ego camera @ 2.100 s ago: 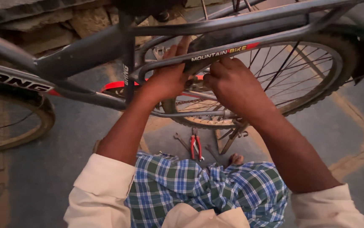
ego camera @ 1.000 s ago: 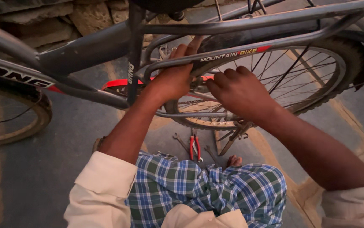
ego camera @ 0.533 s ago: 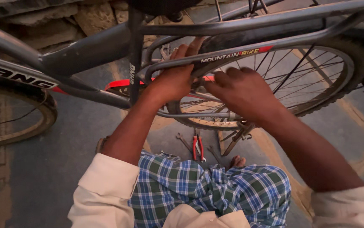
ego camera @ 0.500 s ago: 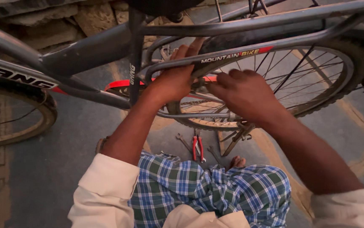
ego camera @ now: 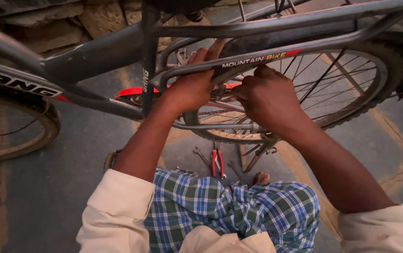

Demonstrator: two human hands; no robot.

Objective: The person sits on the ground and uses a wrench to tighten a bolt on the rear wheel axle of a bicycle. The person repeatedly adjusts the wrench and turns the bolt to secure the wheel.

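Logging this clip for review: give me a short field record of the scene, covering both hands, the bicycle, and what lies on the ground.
left hand: wrapped on the grey bicycle frame, by the rear wheel
right hand: fingers curled at the frame near the chain, what they pinch is hidden
rear wheel: spoked, off the ground side cannot be told
ground tools: red-handled pliers, spanners beside them
clothing: blue checked cloth, cream sleeves

red-handled pliers (ego camera: 217, 162) | wrenches (ego camera: 200, 154) on grey floor (ego camera: 70, 187) | stone wall (ego camera: 94, 18)
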